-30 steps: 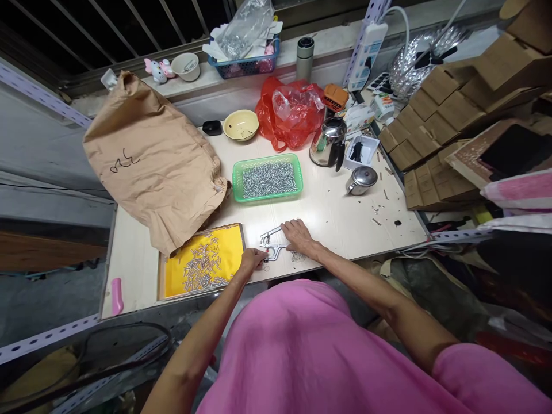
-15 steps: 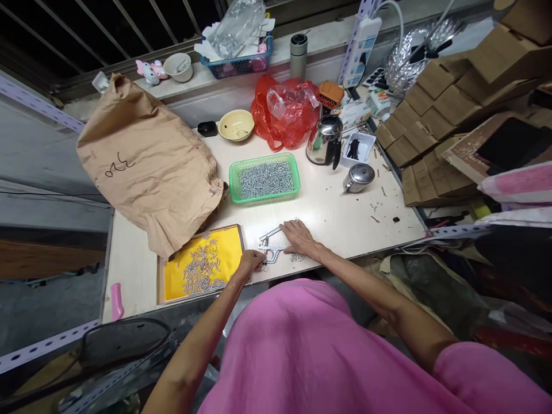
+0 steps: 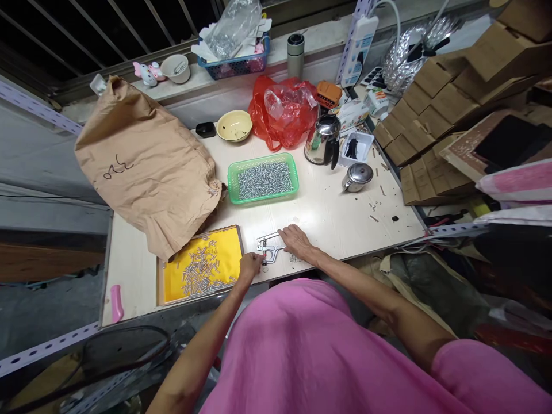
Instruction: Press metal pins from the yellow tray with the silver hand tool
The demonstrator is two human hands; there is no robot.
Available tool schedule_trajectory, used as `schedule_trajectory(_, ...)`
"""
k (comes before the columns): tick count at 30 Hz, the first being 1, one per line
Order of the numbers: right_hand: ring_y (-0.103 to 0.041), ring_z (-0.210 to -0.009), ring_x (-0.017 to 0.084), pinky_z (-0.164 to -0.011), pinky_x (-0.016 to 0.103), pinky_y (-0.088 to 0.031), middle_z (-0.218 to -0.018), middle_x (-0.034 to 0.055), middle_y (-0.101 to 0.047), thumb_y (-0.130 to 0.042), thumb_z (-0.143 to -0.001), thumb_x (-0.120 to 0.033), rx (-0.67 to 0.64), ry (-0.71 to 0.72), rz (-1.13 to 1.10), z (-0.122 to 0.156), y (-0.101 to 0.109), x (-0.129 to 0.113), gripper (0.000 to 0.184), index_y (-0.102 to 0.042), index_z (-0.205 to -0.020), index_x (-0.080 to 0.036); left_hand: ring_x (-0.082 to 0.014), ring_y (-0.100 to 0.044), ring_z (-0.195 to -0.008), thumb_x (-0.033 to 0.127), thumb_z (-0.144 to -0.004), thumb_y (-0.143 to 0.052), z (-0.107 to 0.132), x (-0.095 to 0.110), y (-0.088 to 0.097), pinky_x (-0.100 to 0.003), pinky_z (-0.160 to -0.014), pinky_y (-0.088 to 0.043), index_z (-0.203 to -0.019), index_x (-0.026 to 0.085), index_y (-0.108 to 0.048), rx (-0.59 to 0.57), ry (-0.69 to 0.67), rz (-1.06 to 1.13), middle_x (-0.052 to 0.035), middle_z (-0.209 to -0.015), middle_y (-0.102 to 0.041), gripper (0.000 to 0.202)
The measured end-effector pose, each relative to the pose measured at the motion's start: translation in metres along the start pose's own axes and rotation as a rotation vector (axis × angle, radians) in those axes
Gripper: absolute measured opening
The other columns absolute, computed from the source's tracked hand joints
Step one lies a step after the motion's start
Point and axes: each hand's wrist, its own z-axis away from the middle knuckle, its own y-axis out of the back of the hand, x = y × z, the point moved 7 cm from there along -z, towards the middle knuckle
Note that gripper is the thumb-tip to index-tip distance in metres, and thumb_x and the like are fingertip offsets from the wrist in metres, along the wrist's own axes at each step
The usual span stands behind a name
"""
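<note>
A small metal hand press tool (image 3: 268,247) lies on the pale tabletop (image 3: 336,213) near its front edge. My right hand (image 3: 295,241) rests on the tool's handles, fingers closed over them. My left hand (image 3: 250,265) is pinched shut at the tool's jaw end, holding something too small to make out. Just left of that hand sits a yellow-lined tray (image 3: 202,264) scattered with several small metal pieces. Behind the tool stands a green basket (image 3: 263,179) full of similar metal pieces.
A large brown paper sack (image 3: 146,164) fills the left of the table. At the back are a yellow bowl (image 3: 234,125), a red plastic bag (image 3: 282,112), a steel kettle (image 3: 322,141) and its lid (image 3: 357,177). Cardboard boxes (image 3: 435,115) stack at the right. A pink-handled tool (image 3: 116,302) lies front left.
My left hand has drawn slightly back toward me from the tool's jaw. The right hand stays on the handles. The view has shifted a little.
</note>
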Motion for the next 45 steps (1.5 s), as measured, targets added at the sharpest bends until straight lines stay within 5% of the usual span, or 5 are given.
schedule_trajectory(9,-0.051,-0.102,0.025,-0.088,0.035,-0.040,-0.108,0.0098,-0.062,-0.072,-0.081,-0.026,0.006,-0.027,-0.045,0.007,0.010,-0.005,0.070,-0.037,-0.141,-0.016,-0.0269,-0.049,-0.114,0.015,-0.081,-0.062,0.015,0.098,-0.034,-0.042,-0.098,-0.041,-0.121,0.015,-0.051,0.099,-0.814,-0.592,-0.0141,-0.123,-0.055,0.042)
schedule_trajectory(15,-0.049,-0.106,0.027,-0.092,0.038,-0.039,-0.120,0.0135,-0.056,-0.081,-0.071,-0.032,0.014,-0.147,-0.013,0.019,0.013,0.008,0.084,-0.037,-0.140,-0.011,-0.0276,-0.049,-0.109,0.018,-0.078,-0.068,0.004,0.108,-0.042,-0.041,-0.095,-0.043,-0.131,0.013,-0.042,0.015,-0.813,-0.811,-0.0142,-0.120,-0.054,0.060)
schedule_trajectory(25,-0.052,-0.100,0.025,-0.085,0.035,-0.040,-0.103,0.0113,-0.062,-0.057,-0.089,-0.016,-0.037,-0.056,0.079,0.014,0.011,0.011,0.014,-0.063,-0.102,-0.015,-0.0254,-0.050,-0.106,0.022,-0.085,-0.061,0.001,0.124,-0.048,-0.035,-0.082,-0.047,-0.100,0.016,-0.057,-0.067,-0.773,-0.816,-0.0109,-0.106,-0.057,0.016)
schedule_trajectory(41,-0.051,-0.109,0.026,-0.085,0.036,-0.041,-0.117,0.0117,-0.059,-0.074,-0.079,-0.042,-0.064,-0.071,0.036,0.010,0.023,0.027,0.053,-0.056,-0.122,-0.016,-0.0283,-0.047,-0.124,0.016,-0.085,-0.058,0.005,0.109,-0.044,-0.046,-0.099,-0.044,-0.126,0.016,-0.050,0.080,-0.805,-0.605,-0.0159,-0.130,-0.053,0.041)
schedule_trajectory(45,-0.051,-0.106,0.024,-0.084,0.035,-0.039,-0.116,0.0098,-0.060,-0.062,-0.089,-0.026,-0.076,-0.094,0.053,0.013,0.019,0.031,0.030,-0.058,-0.118,-0.020,-0.0278,-0.036,-0.138,0.012,-0.089,-0.049,0.026,0.091,-0.059,-0.051,-0.110,-0.034,-0.129,0.018,-0.051,0.040,-0.893,-0.513,-0.0147,-0.143,-0.046,0.041)
